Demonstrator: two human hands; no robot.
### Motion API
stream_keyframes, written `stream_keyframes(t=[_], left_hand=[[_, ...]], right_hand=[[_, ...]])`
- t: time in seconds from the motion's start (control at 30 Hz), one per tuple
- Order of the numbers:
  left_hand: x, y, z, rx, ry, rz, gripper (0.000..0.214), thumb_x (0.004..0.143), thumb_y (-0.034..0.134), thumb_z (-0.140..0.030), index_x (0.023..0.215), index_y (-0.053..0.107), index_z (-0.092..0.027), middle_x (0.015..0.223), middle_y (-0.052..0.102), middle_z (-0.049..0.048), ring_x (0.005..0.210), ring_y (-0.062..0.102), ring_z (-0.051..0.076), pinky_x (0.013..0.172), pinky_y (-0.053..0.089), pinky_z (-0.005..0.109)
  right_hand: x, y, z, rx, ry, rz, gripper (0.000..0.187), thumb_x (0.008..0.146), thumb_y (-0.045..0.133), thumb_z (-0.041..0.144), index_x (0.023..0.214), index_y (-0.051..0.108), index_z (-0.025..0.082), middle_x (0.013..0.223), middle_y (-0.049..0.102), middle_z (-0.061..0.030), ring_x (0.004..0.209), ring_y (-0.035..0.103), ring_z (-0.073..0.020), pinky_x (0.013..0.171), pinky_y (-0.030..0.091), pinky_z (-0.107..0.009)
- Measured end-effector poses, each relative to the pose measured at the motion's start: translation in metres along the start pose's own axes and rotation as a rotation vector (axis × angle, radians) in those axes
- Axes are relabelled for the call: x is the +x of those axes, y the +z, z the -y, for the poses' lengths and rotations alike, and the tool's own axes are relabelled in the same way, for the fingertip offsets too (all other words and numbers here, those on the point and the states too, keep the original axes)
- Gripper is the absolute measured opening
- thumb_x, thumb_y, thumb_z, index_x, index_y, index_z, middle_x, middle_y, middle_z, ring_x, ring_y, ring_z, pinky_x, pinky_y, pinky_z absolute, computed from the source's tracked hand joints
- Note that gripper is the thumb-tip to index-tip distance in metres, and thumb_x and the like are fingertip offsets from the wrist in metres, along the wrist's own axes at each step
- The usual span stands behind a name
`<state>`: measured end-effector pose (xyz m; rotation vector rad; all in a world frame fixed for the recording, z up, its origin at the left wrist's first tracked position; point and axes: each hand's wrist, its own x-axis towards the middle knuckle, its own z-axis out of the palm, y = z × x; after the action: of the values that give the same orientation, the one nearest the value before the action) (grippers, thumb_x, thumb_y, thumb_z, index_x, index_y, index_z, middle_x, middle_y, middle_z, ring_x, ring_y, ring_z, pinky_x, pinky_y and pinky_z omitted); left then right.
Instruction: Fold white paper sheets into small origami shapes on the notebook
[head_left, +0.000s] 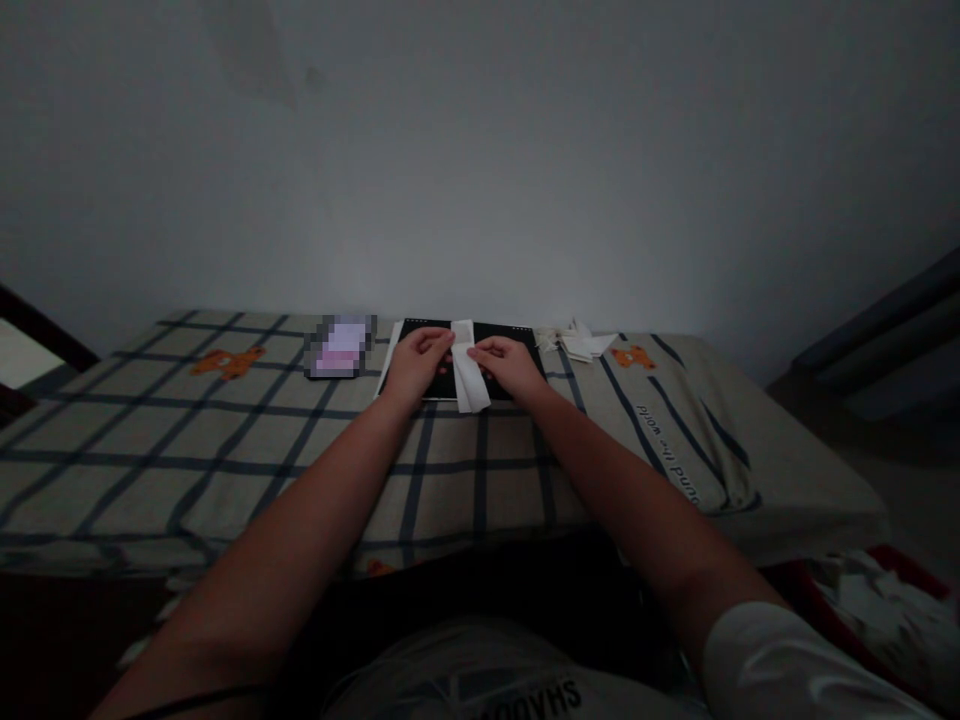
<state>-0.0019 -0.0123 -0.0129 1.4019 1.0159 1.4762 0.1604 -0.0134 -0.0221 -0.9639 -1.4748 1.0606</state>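
Observation:
A strip of white paper [470, 382] is held between my two hands, folded or creased near its middle. My left hand [416, 362] pinches its left edge with thumb and forefinger. From the other side, my right hand [511, 362] pinches the strip a little lower. Both hands are over a black notebook or folder [491, 331] lying flat, with small holes along its far edge. White sheets [389, 360] stick out from under its left side. The lower end of the strip hangs over the near edge of the black cover.
A checked cloth [300, 440] covers the surface, against a pale wall [480, 180]. A phone with a blurred screen [341, 348] lies at left. Folded paper pieces [581, 342] lie at right. A red container [900, 600] with crumpled paper stands at lower right.

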Motion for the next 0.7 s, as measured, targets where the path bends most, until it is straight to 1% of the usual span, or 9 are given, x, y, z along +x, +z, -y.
stream_keyframes(t=[0.07, 0.1, 0.3, 0.4, 0.5, 0.63, 0.7], left_hand=[[0.0019, -0.0023, 0.0000, 0.030, 0.067, -0.058, 0.033, 0.068, 0.070, -0.043, 0.085, 0.066, -0.016, 0.068, 0.062, 0.0023, 0.057, 0.054, 0.012, 0.046, 0.040, 0.020], [0.0025, -0.0031, 0.0000, 0.036, 0.073, -0.061, 0.032, 0.068, 0.069, -0.043, 0.084, 0.067, -0.015, 0.067, 0.061, 0.0022, 0.055, 0.052, 0.011, 0.045, 0.039, 0.020], [0.0013, -0.0031, 0.0006, 0.090, 0.028, -0.007, 0.032, 0.067, 0.069, -0.044, 0.083, 0.071, -0.016, 0.062, 0.061, 0.0017, 0.049, 0.047, 0.010, 0.045, 0.035, 0.022], [-0.0002, -0.0030, -0.0007, 0.141, 0.016, 0.014, 0.031, 0.069, 0.068, -0.046, 0.078, 0.072, -0.016, 0.055, 0.056, 0.0003, 0.046, 0.043, 0.010, 0.044, 0.031, 0.023], [-0.0011, -0.0028, -0.0018, 0.137, 0.003, 0.030, 0.031, 0.069, 0.067, -0.046, 0.074, 0.071, -0.016, 0.052, 0.053, -0.0008, 0.045, 0.040, 0.010, 0.044, 0.028, 0.023], [0.0003, -0.0034, 0.0015, 0.128, 0.031, -0.004, 0.033, 0.070, 0.065, -0.048, 0.073, 0.070, -0.016, 0.054, 0.054, -0.0006, 0.048, 0.042, 0.011, 0.047, 0.030, 0.024], [0.0018, -0.0042, 0.0045, 0.140, 0.042, -0.011, 0.034, 0.071, 0.065, -0.049, 0.074, 0.070, -0.016, 0.057, 0.056, 0.0000, 0.051, 0.045, 0.011, 0.049, 0.033, 0.024]], right_hand=[[0.0005, -0.0003, -0.0014, -0.017, -0.006, -0.002, 0.029, 0.067, 0.067, 0.042, 0.079, 0.062, 0.016, 0.069, 0.060, 0.0001, 0.056, 0.048, -0.0081, 0.049, 0.037, -0.021], [0.0006, -0.0003, -0.0016, -0.024, -0.008, -0.002, 0.029, 0.067, 0.066, 0.042, 0.079, 0.063, 0.016, 0.070, 0.060, -0.0002, 0.056, 0.049, -0.0083, 0.049, 0.037, -0.021], [0.0008, -0.0018, -0.0029, -0.030, -0.020, -0.012, 0.028, 0.067, 0.067, 0.040, 0.080, 0.065, 0.016, 0.076, 0.063, -0.0019, 0.061, 0.052, -0.0096, 0.054, 0.041, -0.022], [0.0019, -0.0029, -0.0047, -0.036, -0.030, -0.003, 0.027, 0.067, 0.067, 0.039, 0.081, 0.066, 0.015, 0.076, 0.064, -0.0023, 0.062, 0.052, -0.0094, 0.055, 0.042, -0.022], [0.0032, -0.0028, -0.0063, -0.062, -0.027, -0.004, 0.026, 0.066, 0.068, 0.036, 0.082, 0.066, 0.015, 0.078, 0.064, -0.0024, 0.063, 0.053, -0.0095, 0.056, 0.042, -0.022], [0.0036, -0.0017, -0.0070, -0.023, 0.014, 0.016, 0.031, 0.065, 0.069, 0.035, 0.088, 0.065, 0.016, 0.081, 0.065, -0.0031, 0.066, 0.055, -0.0102, 0.053, 0.041, -0.021], [0.0029, -0.0015, -0.0066, -0.020, 0.025, 0.034, 0.031, 0.066, 0.069, 0.036, 0.088, 0.065, 0.016, 0.080, 0.065, -0.0033, 0.066, 0.056, -0.0105, 0.052, 0.040, -0.021]])
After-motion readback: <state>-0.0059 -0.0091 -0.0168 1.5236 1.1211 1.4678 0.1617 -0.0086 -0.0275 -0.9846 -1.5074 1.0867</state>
